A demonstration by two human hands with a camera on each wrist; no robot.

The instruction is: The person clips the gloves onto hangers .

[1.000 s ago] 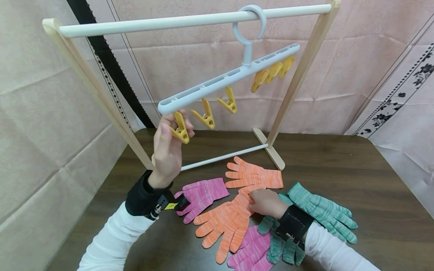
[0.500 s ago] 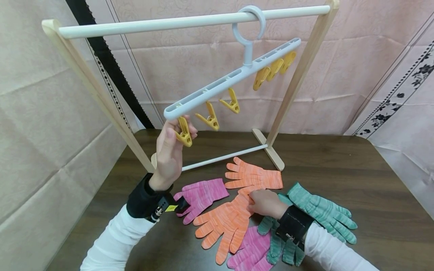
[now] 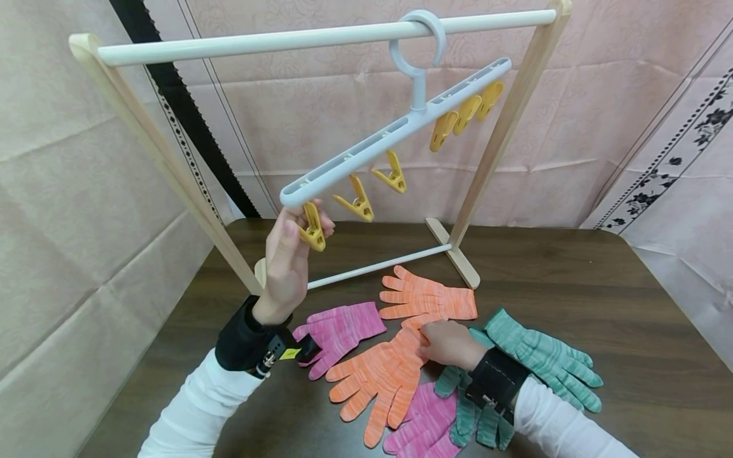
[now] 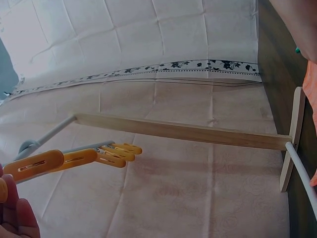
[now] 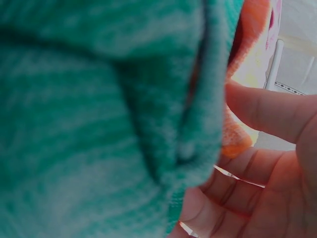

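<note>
A pale blue clip hanger (image 3: 395, 130) hangs by its hook from the rack's white top bar, turned at an angle with its left end nearer. My left hand (image 3: 283, 267) pinches the yellow clothespin (image 3: 312, 230) at that end. Other yellow clothespins (image 4: 79, 157) line the hanger beyond the left fingers. Down on the table, the right hand (image 3: 452, 343) holds the cuff of an orange knit glove (image 3: 380, 369), spread flat. In the right wrist view, orange knit (image 5: 235, 141) shows between thumb and fingers, with a green glove (image 5: 99, 148) blurred in front.
A second orange glove (image 3: 429, 296) lies behind the held one. Pink gloves (image 3: 343, 331) lie left and front, green ones (image 3: 544, 359) to the right, partly under the right wrist. The rack's wooden legs (image 3: 504, 140) and low crossbar (image 3: 378, 266) stand behind.
The left hand has moved slightly right and down with the clothespin. The hanger's near end has swung with it, and its far end has risen a little. The right hand keeps its place.
</note>
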